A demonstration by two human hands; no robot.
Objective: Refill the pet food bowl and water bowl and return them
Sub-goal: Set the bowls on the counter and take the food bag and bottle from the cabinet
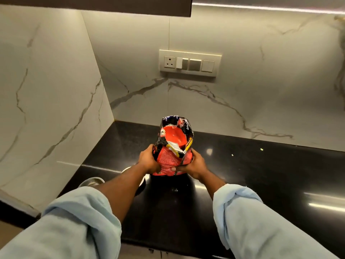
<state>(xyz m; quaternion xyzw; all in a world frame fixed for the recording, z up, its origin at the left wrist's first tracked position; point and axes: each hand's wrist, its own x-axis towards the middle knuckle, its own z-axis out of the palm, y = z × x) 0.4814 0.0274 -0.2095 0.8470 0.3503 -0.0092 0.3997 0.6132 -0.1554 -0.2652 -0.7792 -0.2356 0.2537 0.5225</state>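
Observation:
A red and black pet food bag (172,157) stands upright on the black counter (261,174), its torn top open. My left hand (148,160) grips its left side and my right hand (194,165) grips its right side, thumb across the front. Two steel bowls lie mostly hidden under my left forearm: the rim of one bowl (92,181) shows at the left, and part of the other bowl (127,170) shows just left of the bag.
Marble walls close the corner at the left and behind. A switch and socket panel (189,63) sits on the back wall. A dark cabinet (112,6) hangs overhead. The counter's front edge runs below my sleeves.

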